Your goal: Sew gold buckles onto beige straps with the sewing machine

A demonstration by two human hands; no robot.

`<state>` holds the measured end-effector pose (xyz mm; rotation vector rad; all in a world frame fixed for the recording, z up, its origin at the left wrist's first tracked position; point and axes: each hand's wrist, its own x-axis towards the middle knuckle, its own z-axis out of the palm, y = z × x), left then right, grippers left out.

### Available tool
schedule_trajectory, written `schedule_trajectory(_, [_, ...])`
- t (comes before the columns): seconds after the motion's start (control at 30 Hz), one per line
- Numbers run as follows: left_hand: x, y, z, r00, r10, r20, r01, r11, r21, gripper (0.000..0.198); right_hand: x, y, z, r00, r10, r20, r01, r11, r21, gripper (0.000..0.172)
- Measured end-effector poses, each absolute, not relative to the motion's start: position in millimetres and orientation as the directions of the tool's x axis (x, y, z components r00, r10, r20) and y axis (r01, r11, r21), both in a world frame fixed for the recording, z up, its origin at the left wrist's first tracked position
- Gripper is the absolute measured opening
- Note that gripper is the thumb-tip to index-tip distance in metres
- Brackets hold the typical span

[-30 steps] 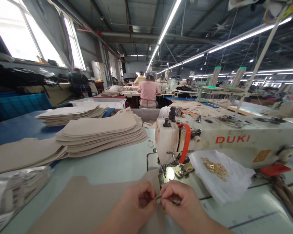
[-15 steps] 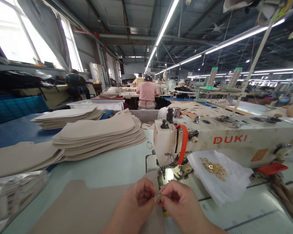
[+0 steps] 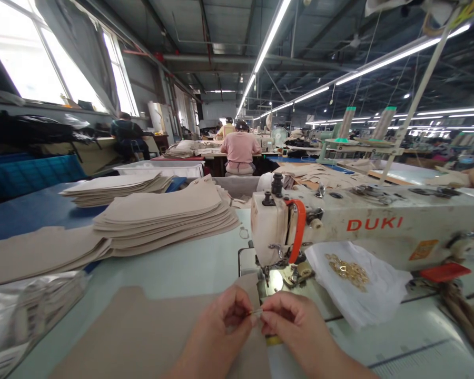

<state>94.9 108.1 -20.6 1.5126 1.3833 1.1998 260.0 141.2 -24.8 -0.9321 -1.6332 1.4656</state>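
Both hands meet in front of the sewing machine's needle area. My left hand [image 3: 231, 318] is closed in a pinch, and a glint of gold-coloured metal shows at its fingertips. My right hand [image 3: 286, 318] pinches the other end of the same small, pale narrow strip [image 3: 256, 311]. Fingers hide most of this piece, so its exact shape cannot be made out. Under my hands a large flat beige fabric panel [image 3: 154, 331] lies on the table, its upper right corner near the needle. To the right, a white plastic bag [image 3: 371, 295] carries a heap of gold-coloured metal rings [image 3: 347, 271].
The white sewing machine [image 3: 332, 221] with an orange lever [image 3: 298, 231] spans the right side. Stacked beige panels [image 3: 161, 216] stand at the left on the pale green tabletop [image 3: 205, 258]. A clear plastic bag [image 3: 43, 300] lies front left. A person in pink [image 3: 239, 150] sits ahead.
The view has shifted slightly. My hands stay together in a pinch, now a little farther apart, with more of the strip and a gold-coloured glint visible between the fingertips.
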Motion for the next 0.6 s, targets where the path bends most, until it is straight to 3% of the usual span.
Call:
schedule_trajectory(0.1, [93,108,-20,0.015,0.990,0.138,0.288,-0.136,0.948,0.005,260,139,-20,-0.470,0.878,0.090,0.112,0.160,-0.981,0.012])
schedule_trajectory(0.23, [87,106,-17,0.082,0.975,0.205,0.411,-0.221,0.885,0.008,259,142,-20,-0.475,0.880,0.021,0.103,0.079,-0.992,0.011])
schedule_trajectory(0.43, [79,107,-15,0.116,0.926,0.359,0.776,-0.310,0.549,0.027,261,154,-21,-0.453,0.883,-0.126,0.183,-0.046,-0.982,0.010])
schedule_trajectory(0.6, [84,97,-18,0.224,0.915,0.336,0.871,-0.342,0.352,0.029,257,164,-12,-0.504,0.833,-0.229,0.279,-0.094,-0.956,0.011])
